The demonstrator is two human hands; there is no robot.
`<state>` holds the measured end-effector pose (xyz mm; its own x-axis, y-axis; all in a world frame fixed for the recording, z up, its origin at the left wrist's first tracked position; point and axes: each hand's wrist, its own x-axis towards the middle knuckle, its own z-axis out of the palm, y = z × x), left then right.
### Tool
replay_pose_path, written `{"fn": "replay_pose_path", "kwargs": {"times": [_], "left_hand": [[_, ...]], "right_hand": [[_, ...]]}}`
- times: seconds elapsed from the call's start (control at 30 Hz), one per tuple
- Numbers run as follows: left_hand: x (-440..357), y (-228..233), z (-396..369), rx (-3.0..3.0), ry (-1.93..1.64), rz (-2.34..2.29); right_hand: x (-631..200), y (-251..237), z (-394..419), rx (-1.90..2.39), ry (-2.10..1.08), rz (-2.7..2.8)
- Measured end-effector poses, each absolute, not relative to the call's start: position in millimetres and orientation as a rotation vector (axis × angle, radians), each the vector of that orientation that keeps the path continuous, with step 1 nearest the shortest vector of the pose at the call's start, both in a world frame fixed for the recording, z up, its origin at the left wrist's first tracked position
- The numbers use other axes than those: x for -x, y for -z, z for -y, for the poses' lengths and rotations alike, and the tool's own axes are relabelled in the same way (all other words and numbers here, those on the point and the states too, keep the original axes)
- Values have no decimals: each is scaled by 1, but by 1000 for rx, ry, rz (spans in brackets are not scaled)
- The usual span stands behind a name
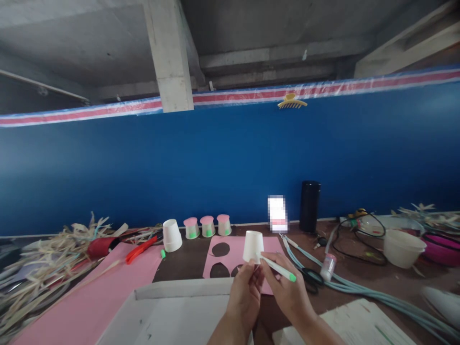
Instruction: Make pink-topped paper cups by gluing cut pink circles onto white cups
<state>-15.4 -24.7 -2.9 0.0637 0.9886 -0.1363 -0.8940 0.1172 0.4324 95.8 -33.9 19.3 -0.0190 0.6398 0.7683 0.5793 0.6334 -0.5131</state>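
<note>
My left hand [245, 290] is closed around the lower part of a white paper cup [253, 243], held narrow end up. In my right hand [289, 287] is a white marker [277, 267] with a green end; its front end is against or very near the cup's side. A pink sheet [235, 244] with round cut-outs lies beneath the cup. Behind it stand three upturned paper cups [207, 230] with pink discs on top and green marks on their sides. Left of these is a stack of white cups [172, 235], with a small green cap [163, 253] nearby.
A shallow white box [179, 287] lies in front. Pink paper [86, 297], a red tool [141, 249] and loose strips [46, 258] lie left. Black-handled scissors [312, 278], pale blue cords [373, 292], a black flask [309, 206] and a white bowl [402, 249] are right.
</note>
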Motion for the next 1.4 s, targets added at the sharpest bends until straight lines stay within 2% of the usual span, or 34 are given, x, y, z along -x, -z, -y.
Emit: {"fn": "replay_pose_path", "kwargs": {"times": [1.4], "left_hand": [[17, -9, 28, -206, -1430, -496]], "right_hand": [[-94, -21, 33, 1043, 43, 1659]]}}
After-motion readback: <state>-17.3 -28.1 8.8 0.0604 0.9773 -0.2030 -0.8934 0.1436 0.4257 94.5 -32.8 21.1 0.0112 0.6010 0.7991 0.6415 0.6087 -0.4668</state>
